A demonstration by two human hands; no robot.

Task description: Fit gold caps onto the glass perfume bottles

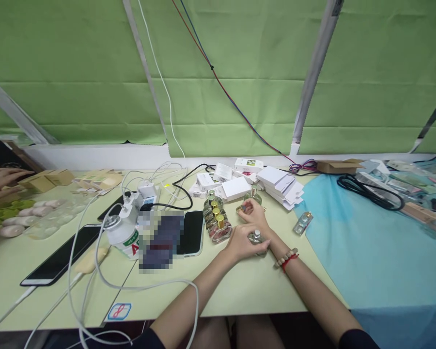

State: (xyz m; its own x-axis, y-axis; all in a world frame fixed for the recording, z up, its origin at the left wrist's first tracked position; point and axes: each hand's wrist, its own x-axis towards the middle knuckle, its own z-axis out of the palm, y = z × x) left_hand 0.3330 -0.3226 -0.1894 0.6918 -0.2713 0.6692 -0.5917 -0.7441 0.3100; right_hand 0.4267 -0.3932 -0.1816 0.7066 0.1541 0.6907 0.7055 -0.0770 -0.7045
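Observation:
My left hand (pixel 241 241) is closed around a small glass perfume bottle (pixel 257 236), whose silvery top shows between the fingers. Just beyond it, my right hand (pixel 255 216) has its fingers pinched together at a small gold-and-bluish piece, too small to name. Behind the right hand stands another glass bottle (pixel 253 195), partly covered by that hand. To the left of both hands, several perfume bottles (pixel 218 228) stand in a row, most of them with gold tops. One more bottle (pixel 303 223) lies on the right, by the blue cloth.
White boxes (pixel 236 187) and stacked white cartons (pixel 281 186) lie behind the bottles. Phones (pixel 193 232), a white bottle (pixel 125 237) and looping cables crowd the left. A blue cloth (pixel 378 261) covers the right side. Another person's hand (pixel 3 182) is at far left.

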